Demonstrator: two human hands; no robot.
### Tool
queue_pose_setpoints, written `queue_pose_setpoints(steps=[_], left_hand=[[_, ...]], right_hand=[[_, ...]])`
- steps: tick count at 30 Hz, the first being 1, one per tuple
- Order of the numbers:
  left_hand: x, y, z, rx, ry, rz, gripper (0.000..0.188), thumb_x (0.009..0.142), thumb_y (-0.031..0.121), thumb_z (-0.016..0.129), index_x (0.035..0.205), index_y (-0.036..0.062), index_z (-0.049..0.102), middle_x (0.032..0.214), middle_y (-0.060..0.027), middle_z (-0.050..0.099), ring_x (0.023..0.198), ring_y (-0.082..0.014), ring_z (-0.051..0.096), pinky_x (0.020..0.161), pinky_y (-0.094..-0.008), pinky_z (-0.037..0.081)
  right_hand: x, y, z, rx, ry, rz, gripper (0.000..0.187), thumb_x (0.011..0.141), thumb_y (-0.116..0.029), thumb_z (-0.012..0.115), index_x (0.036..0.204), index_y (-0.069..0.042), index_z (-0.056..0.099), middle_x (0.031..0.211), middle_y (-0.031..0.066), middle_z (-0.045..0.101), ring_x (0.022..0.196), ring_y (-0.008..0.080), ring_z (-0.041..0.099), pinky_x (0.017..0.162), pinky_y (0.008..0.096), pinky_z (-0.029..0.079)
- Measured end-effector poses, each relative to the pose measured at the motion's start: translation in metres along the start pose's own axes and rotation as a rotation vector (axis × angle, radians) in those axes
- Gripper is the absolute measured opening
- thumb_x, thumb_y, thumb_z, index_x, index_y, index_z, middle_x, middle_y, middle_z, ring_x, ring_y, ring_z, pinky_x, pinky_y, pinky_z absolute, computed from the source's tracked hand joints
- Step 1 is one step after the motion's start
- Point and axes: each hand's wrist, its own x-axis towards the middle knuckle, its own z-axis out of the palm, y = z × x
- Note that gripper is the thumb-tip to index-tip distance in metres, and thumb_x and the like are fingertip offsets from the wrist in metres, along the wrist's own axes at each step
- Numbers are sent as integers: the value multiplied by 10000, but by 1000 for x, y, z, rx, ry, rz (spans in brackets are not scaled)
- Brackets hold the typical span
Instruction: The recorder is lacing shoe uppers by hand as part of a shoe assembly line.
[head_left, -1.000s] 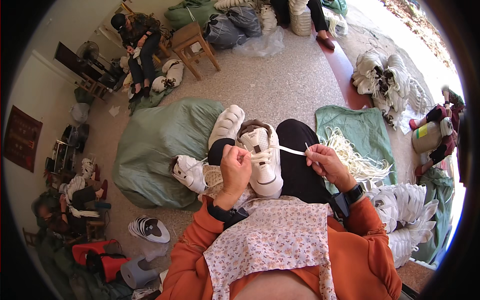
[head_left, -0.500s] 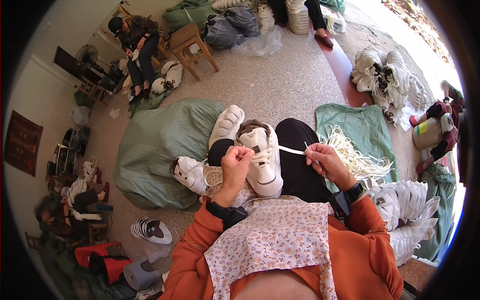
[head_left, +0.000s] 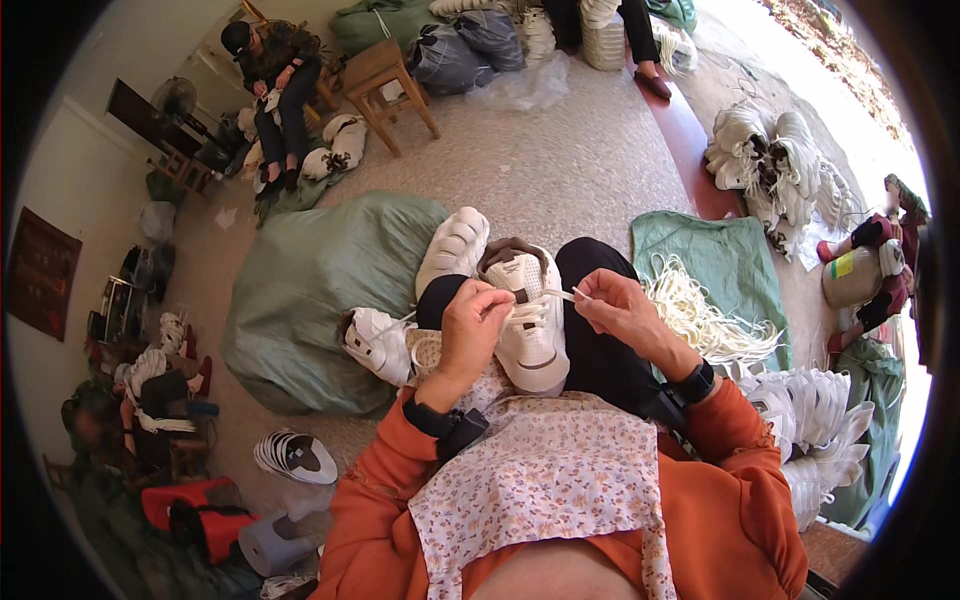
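Observation:
A white sneaker (head_left: 530,350) with a brown collar rests on my lap, its toe toward me, partly laced with a flat cream shoelace (head_left: 558,294). My right hand (head_left: 618,308) pinches the lace near its tip, just right of the shoe. At the shoe's left side my left hand (head_left: 474,328) is closed, thumb against fingers at the eyelets, on what looks like the lace. Another white sneaker (head_left: 376,345) lies beside my left wrist, with a loose lace. Beyond my left hand, a white shoe sole (head_left: 453,246) stands against the sneaker on my lap.
A green sack (head_left: 320,300) bulges on my left. Loose cream laces (head_left: 715,315) lie on a green cloth (head_left: 700,240) to my right, with stacked white shoe parts (head_left: 805,410) nearer. A wooden stool (head_left: 385,80) stands ahead. Several people sit around the room.
My right hand has come in toward the shoe and slightly up, so the lace stretch between hand and shoe is shorter. My left hand has barely moved.

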Motion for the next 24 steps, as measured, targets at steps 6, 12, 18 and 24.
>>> queue_pose_setpoints(steps=[6,12,18,24], left_hand=[[6,3,10,105,68,49,157,822,-4,700,973,-12,656,836,-83,664,704,-169,653,671,-289,522],[11,3,7,15,-3,-58,251,834,33,687,1068,56,601,862,-110,703,788,-292,702,688,-374,539],[19,1,-3,37,-91,-45,239,836,45,685,1066,47,618,845,-127,714,787,-285,704,691,-367,539],[20,-1,-2,94,-98,-79,252,835,72,696,1076,40,631,804,-139,706,756,-258,707,682,-333,542]], right_hand=[[28,-8,18,-486,157,-256,148,934,-159,632,945,-12,651,754,75,646,659,164,606,586,320,469],[48,-10,28,-995,90,-594,116,901,-160,613,916,-52,653,889,134,649,708,349,656,582,431,508],[55,-19,39,-1343,-99,-615,16,820,-77,616,810,-65,619,871,96,594,692,313,662,562,422,521],[47,-22,37,-1386,-159,-546,62,850,-122,630,843,-63,611,873,87,567,704,296,638,582,424,505]])
